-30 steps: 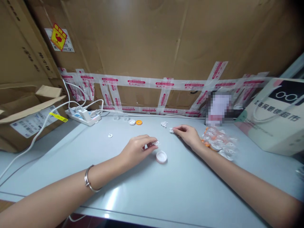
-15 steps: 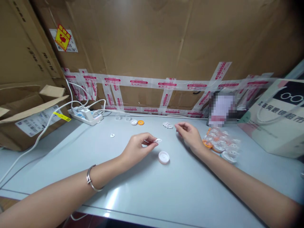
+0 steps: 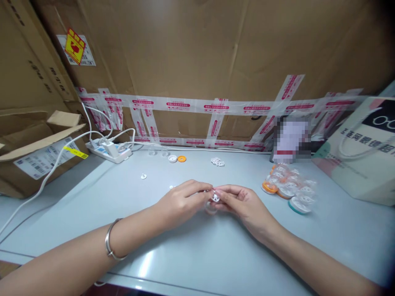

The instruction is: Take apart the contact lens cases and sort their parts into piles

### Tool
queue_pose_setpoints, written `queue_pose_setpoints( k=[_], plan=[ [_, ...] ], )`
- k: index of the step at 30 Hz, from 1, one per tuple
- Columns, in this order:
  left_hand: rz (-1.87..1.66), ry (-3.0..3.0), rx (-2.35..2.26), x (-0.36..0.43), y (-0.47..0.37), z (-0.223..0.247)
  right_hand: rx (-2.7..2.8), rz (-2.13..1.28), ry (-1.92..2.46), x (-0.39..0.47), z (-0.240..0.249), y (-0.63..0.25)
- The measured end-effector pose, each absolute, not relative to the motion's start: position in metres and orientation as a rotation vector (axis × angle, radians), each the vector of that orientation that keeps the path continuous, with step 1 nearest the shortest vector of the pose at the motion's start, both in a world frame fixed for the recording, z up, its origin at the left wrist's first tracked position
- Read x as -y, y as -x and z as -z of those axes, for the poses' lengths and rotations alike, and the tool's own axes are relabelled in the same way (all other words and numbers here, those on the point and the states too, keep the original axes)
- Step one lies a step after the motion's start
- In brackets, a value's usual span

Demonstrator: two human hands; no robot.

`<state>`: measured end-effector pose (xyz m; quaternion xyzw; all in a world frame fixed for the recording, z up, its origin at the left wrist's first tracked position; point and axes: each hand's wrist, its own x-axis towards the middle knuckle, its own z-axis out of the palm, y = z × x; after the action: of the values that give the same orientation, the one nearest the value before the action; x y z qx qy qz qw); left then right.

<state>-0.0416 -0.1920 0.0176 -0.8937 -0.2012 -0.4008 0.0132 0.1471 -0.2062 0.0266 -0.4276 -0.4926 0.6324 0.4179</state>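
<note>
Both hands meet over the middle of the table. My left hand (image 3: 182, 203) and my right hand (image 3: 242, 205) pinch a small white openwork piece (image 3: 215, 197) between their fingertips. Just below the fingers, a round dish (image 3: 211, 208) is partly covered by them. Beyond the hands lies a small pile of white openwork pieces (image 3: 217, 162). An orange ring (image 3: 182, 159) and a white ring (image 3: 172, 159) rest side by side farther left. A small white part with a peg (image 3: 143, 176) is left of these, and a tiny white part (image 3: 171, 187) shows beside my left hand.
Wrapped round parts in orange, white and teal (image 3: 286, 185) lie at the right, near a paper bag (image 3: 361, 152). At the left are a power strip (image 3: 115, 154) with white cables and an open cardboard box (image 3: 40, 156). Large taped cardboard (image 3: 185, 61) stands behind.
My right hand has come left and down to meet my left hand at the white openwork piece. A tiny white part now shows behind my left hand. The view has shifted slightly.
</note>
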Motion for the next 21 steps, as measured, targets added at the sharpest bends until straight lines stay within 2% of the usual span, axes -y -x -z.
queue_pose_setpoints(
  k=[5, 8, 11, 15, 21],
  plan=[
    [1.543, 2.995, 1.098, 0.19, 0.037, -0.021, 1.536, -1.144, 1.175, 0.207, -0.027, -0.15],
    [1.544, 3.073, 1.442, 0.192, 0.035, -0.024, 1.673, -0.996, 1.191, 0.209, -0.027, -0.149],
    [1.478, 3.106, 1.528, 0.194, 0.034, -0.027, 1.575, -1.184, 1.191, 0.208, -0.029, -0.148],
    [1.557, 3.011, 1.375, 0.198, 0.034, -0.026, 1.252, -1.475, 1.143, 0.206, -0.03, -0.146],
    [1.585, 2.966, 1.169, 0.201, 0.03, -0.023, 1.002, -1.664, 1.05, 0.207, -0.028, -0.145]
  ],
)
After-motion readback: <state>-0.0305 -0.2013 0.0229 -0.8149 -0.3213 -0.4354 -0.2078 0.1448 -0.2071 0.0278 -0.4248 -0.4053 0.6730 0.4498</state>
